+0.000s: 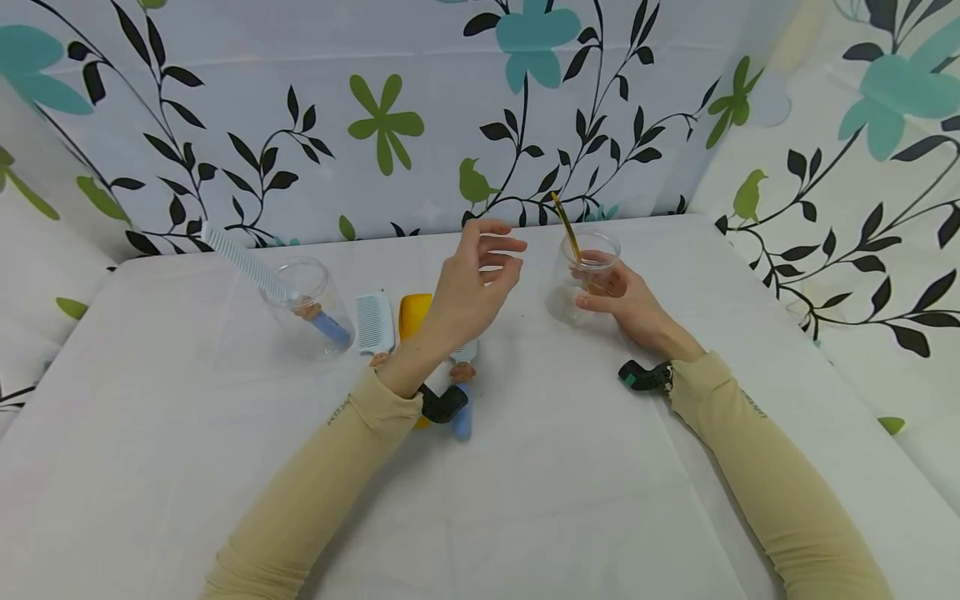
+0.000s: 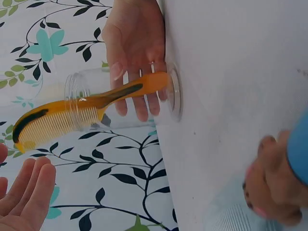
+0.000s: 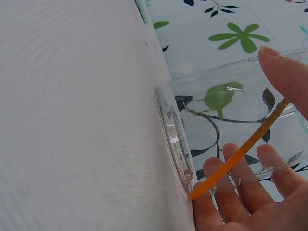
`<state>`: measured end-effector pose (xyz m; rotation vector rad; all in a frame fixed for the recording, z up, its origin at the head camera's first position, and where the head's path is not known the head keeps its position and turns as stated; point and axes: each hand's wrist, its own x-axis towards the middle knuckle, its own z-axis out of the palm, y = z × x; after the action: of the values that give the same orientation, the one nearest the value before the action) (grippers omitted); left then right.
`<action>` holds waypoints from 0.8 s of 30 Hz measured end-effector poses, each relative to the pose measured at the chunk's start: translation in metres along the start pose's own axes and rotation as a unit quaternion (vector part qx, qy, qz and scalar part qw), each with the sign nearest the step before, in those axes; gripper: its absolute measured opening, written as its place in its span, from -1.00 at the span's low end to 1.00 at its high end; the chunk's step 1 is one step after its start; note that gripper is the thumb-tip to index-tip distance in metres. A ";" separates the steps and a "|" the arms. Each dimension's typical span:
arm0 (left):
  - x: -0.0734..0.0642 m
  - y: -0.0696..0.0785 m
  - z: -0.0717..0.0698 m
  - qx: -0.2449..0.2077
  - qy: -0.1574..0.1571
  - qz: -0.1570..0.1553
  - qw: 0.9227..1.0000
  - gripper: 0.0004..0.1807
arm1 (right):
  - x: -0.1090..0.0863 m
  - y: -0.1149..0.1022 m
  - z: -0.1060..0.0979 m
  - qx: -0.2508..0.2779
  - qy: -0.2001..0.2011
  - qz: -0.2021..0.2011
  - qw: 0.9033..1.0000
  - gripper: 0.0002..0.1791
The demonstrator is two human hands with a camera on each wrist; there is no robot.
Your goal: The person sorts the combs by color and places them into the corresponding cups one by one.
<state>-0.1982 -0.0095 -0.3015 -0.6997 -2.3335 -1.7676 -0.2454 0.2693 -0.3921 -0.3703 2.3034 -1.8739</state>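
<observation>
My right hand (image 1: 637, 312) grips a clear jar (image 2: 96, 79) from its right side, thumb and fingers spread round the wall. The jar is upright, its base at the white tabletop. An amber comb with dark patches (image 2: 72, 108) leans inside it, handle end down and toothed end above the rim. To the left of the jar my left hand (image 1: 483, 279) is raised, fingers loosely bent and holding nothing. In the left wrist view its fingertips (image 2: 41, 183) are near the comb's toothed end. The right wrist view shows the comb (image 3: 240, 150) edge-on through the clear wall.
A second clear jar (image 1: 337, 300) at the left holds a pale blue comb (image 1: 243, 262) with a blue handle. Beneath my left forearm lie a pale blue comb (image 1: 375, 321), a yellow object (image 1: 415, 312) and a blue handle (image 1: 462, 417) with a brown bear figure. A patterned curtain (image 1: 420, 192) hangs behind.
</observation>
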 end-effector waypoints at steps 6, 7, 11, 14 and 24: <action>-0.012 -0.005 -0.033 0.012 0.023 0.023 0.999 -0.61 | 0.000 0.000 -0.001 0.006 -0.003 -0.008 1.000 -0.24; -0.015 -0.006 -0.039 0.015 0.028 0.027 0.999 -0.61 | 0.000 0.000 -0.001 0.007 -0.003 -0.007 1.000 -0.25; -0.022 -0.009 -0.060 0.033 0.059 0.046 0.997 -0.63 | 0.000 -0.001 0.000 0.006 0.000 -0.005 1.000 -0.25; -0.028 -0.010 -0.076 0.058 0.084 0.066 0.993 -0.66 | 0.000 -0.001 0.000 0.002 0.002 -0.001 1.000 -0.25; -0.056 -0.010 -0.126 0.080 0.248 0.167 0.951 -0.76 | 0.000 0.000 0.000 -0.007 0.003 -0.003 1.000 -0.25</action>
<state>-0.1743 -0.1458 -0.2932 -0.5115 -1.8668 -1.3888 -0.2450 0.2693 -0.3923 -0.3740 2.3233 -1.8646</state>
